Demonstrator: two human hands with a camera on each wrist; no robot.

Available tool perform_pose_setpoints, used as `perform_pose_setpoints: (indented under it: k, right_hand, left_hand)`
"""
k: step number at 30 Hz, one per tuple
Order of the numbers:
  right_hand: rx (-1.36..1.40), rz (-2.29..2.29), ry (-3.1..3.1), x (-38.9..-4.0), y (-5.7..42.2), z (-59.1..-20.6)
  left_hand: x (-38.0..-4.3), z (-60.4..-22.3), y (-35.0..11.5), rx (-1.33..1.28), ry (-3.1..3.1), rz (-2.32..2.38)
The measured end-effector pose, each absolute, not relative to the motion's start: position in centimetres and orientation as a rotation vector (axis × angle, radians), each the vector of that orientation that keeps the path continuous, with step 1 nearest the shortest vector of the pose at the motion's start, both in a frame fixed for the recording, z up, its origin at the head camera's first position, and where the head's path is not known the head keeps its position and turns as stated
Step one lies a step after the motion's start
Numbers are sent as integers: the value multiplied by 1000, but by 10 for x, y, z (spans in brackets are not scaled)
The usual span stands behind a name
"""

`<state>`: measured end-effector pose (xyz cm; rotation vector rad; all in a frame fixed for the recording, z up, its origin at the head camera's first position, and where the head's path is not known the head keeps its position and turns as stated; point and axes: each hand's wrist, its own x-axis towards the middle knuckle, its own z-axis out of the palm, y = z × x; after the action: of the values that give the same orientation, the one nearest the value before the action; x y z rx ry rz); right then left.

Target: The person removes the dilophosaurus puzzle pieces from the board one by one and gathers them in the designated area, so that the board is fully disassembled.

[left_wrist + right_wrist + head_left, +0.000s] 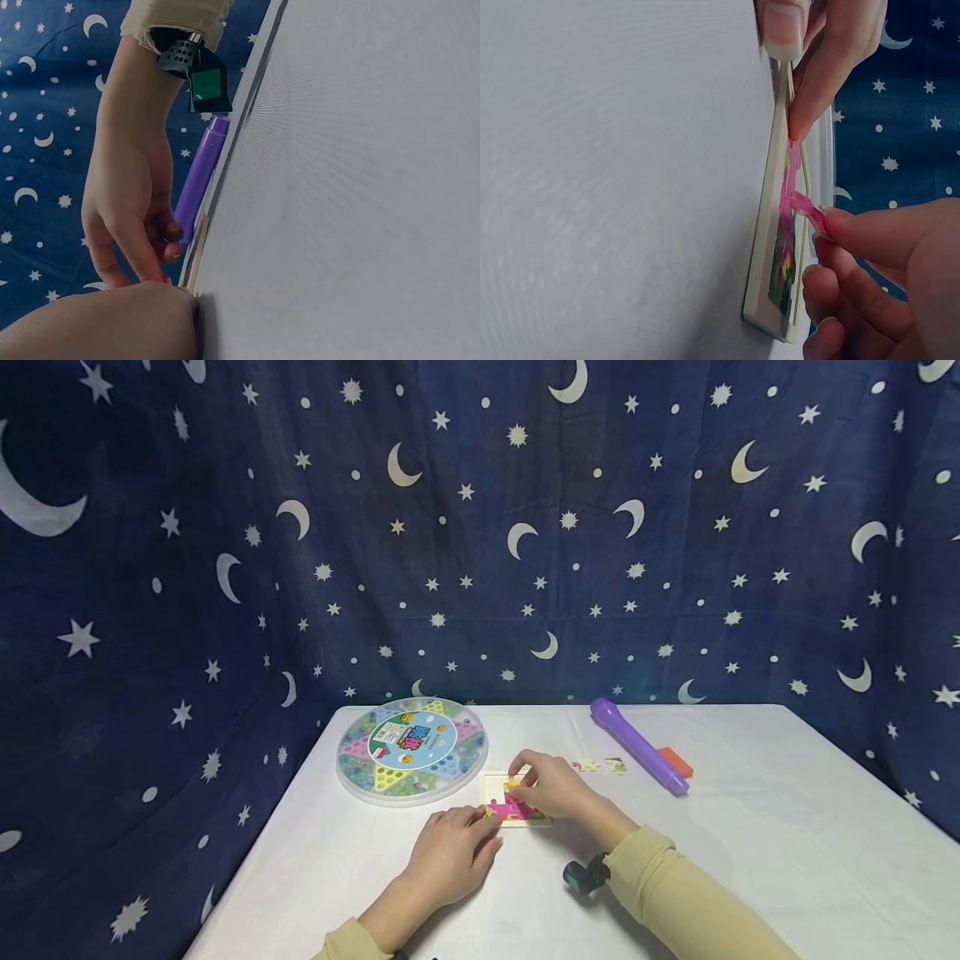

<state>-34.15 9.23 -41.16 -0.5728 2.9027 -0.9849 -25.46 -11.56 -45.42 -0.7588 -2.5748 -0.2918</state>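
A small jigsaw puzzle tray (531, 825) with a pale rim lies on the table, its near part filled with pink and green pieces (512, 811). My right hand (555, 787) pinches one puzzle piece (812, 213) between thumb and forefinger. In the right wrist view that piece is tilted, one edge right at the pink pieces in the tray. My left hand (453, 853) rests at the tray's near left corner, forefinger extended onto the pink pieces and thumb beside the rim. Two loose puzzle pieces (616, 765) lie beyond my right hand.
On the left, a round Chinese checkers set (412, 748) in a clear case stands close behind the tray. A purple tube-shaped stick (637, 745) lies at the back right, beside an orange-red block (677, 762). Dark star-patterned cloth (480, 568) hangs behind the white table.
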Motion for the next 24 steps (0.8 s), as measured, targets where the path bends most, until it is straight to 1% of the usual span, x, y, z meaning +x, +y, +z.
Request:
perform_pose_setpoints:
  k: [9, 24]
  right_hand:
    - [-455, -1077, 2920, -343, 104, -410]
    - [-462, -1183, 2900, -345, 136, -412]
  left_hand:
    - [-253, -453, -116, -764, -2597, -304]
    - [-252, -453, -117, -768, -2593, -325]
